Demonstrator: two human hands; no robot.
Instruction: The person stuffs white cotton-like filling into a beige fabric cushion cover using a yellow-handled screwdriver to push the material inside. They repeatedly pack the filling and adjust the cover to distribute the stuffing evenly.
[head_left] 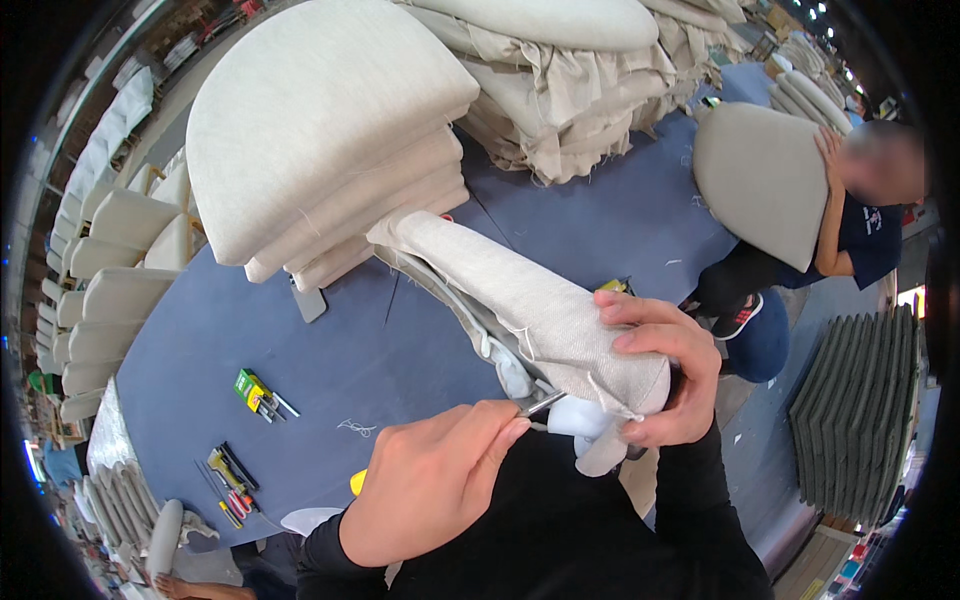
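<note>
Blue felt covers the wide table point(330, 350), and stacks of pale upholstered seat cushions point(320, 140) rise on it well beyond the fingers, with more bundled fabric behind them. Rows of chair backs line the far left edge, bent by the lens.

Hard to make out: the tool in the left hand point(430, 490). Only a thin metal tip point(545, 404) shows past the thumb and forefinger, and a yellow bit of handle point(358, 482) pokes out behind the palm; the rest is buried in the fist, so what kind of tool it is cannot be told. Those fingers are curled tight around it, pinching near the tip.

The tip meets the underside of a fabric-covered seat pad point(520, 300), which stands on edge and slopes away from the person. Its near end is wrapped by the right hand point(665, 365), fingers point(650, 340) bent over the top and thumb below, gripping the cloth firmly. White padding and a loose flap of fabric point(600, 450) hang just under those fingers; the pad's underside frame is mostly hidden.

Left of the left fingers, well apart, lie a green-and-yellow box point(250, 388) and small hand tools point(230, 485). Beyond the right fingers another person point(850, 240) holds a grey cushion point(760, 190) upright. Dark foam sheets point(855, 410) are stacked at the right rim.
</note>
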